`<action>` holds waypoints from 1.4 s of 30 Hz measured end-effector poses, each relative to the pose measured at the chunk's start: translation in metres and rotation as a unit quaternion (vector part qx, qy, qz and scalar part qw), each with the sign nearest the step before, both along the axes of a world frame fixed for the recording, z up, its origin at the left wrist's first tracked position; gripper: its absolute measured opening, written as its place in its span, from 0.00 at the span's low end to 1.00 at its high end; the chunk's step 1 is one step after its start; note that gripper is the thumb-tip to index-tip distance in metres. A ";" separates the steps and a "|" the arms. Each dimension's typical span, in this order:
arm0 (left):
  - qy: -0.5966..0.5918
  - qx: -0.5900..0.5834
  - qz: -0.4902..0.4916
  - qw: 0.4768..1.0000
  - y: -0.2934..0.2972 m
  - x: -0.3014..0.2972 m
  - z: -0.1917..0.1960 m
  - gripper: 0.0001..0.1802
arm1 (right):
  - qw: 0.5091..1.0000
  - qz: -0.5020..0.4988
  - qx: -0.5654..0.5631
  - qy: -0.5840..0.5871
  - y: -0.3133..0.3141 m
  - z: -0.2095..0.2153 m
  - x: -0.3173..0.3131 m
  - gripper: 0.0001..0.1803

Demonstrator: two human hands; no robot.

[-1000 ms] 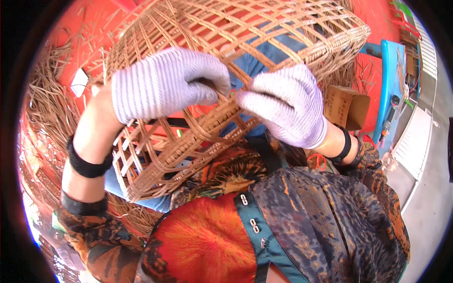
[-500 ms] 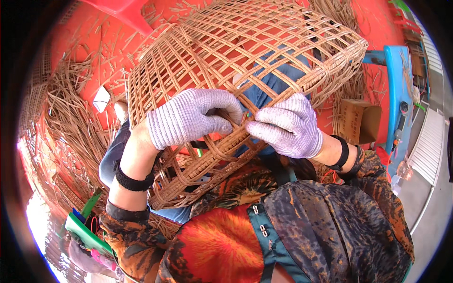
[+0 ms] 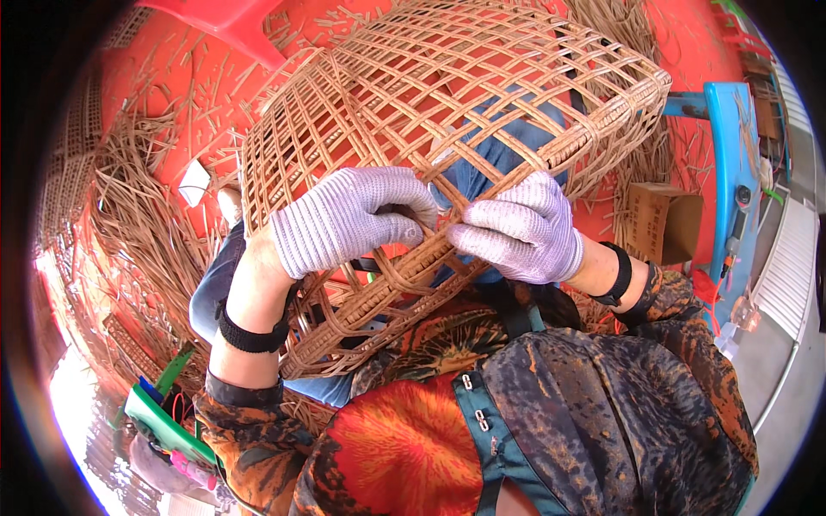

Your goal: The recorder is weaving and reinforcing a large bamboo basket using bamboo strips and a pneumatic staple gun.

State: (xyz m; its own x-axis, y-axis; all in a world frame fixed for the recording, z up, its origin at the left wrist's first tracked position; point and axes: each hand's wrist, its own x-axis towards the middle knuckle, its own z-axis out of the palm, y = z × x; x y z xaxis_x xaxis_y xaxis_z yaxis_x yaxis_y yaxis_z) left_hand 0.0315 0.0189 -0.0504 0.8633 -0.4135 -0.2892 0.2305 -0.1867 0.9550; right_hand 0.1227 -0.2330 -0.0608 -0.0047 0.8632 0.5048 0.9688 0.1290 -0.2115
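Observation:
A large tan panel or basket of openwork wicker (image 3: 379,305) with a thick bound rim lies slanted across my lap, its lattice spreading away from me. Both my hands wear whitish knitted gloves and meet at the rim near the middle. My left hand (image 3: 353,215) is closed, thumb and fingers pinching a wicker strand just inside the rim. Close beside it, my right hand (image 3: 525,230) has its fingertips pressed together on the strands at the same spot. The exact strand ends between the fingertips are hidden.
Loose strips (image 3: 142,206) pile up on the red floor at left. A red plastic seat (image 3: 228,24) stands at the top left, a blue stool (image 3: 730,172) and a cardboard box (image 3: 661,225) at right. A green container (image 3: 172,423) sits at lower left.
Both hands keep the same grip on the rim. The whole view has shifted slightly, so the surroundings sit a little farther right; the wicker piece has barely moved.

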 end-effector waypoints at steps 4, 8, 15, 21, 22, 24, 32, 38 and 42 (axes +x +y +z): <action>-0.051 0.002 -0.003 0.999 0.001 0.000 -0.003 0.09 | 1.000 0.001 0.002 -0.003 0.002 -0.002 0.001 0.23; -0.052 -0.011 -0.005 0.999 0.000 0.001 -0.007 0.09 | 1.000 0.004 0.006 0.000 -0.001 -0.003 0.002 0.23; -0.067 0.014 -0.005 0.998 -0.003 0.000 -0.006 0.09 | 1.000 -0.001 0.003 -0.013 -0.003 0.000 0.002 0.24; -0.047 0.000 0.003 0.999 -0.004 0.000 -0.004 0.09 | 1.000 -0.013 0.003 -0.013 -0.004 0.000 -0.001 0.23; -0.038 -0.004 0.005 0.999 -0.004 0.002 -0.003 0.08 | 1.000 -0.013 0.001 -0.011 -0.004 0.000 0.000 0.23; -0.028 -0.012 0.004 1.000 -0.004 0.003 -0.004 0.08 | 1.000 -0.019 0.005 -0.013 -0.005 -0.001 0.001 0.23; -0.082 0.020 0.009 0.996 0.000 0.003 0.002 0.10 | 1.000 -0.015 0.004 -0.017 -0.002 0.002 0.004 0.22; -0.017 0.027 -0.009 0.999 0.000 0.012 0.006 0.14 | 1.000 -0.022 -0.005 -0.022 -0.006 0.002 0.001 0.22; -0.077 0.013 0.002 0.997 0.000 0.008 -0.008 0.14 | 0.999 -0.028 -0.011 -0.013 -0.008 0.005 0.000 0.22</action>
State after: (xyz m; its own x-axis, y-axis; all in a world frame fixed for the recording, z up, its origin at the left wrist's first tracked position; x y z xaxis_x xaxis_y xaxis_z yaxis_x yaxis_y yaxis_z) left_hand 0.0397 0.0191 -0.0580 0.8995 -0.4050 -0.1640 0.0828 -0.2104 0.9741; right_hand 0.1230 -0.2409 -0.0554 0.0314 0.8735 0.4858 0.9798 0.0691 -0.1874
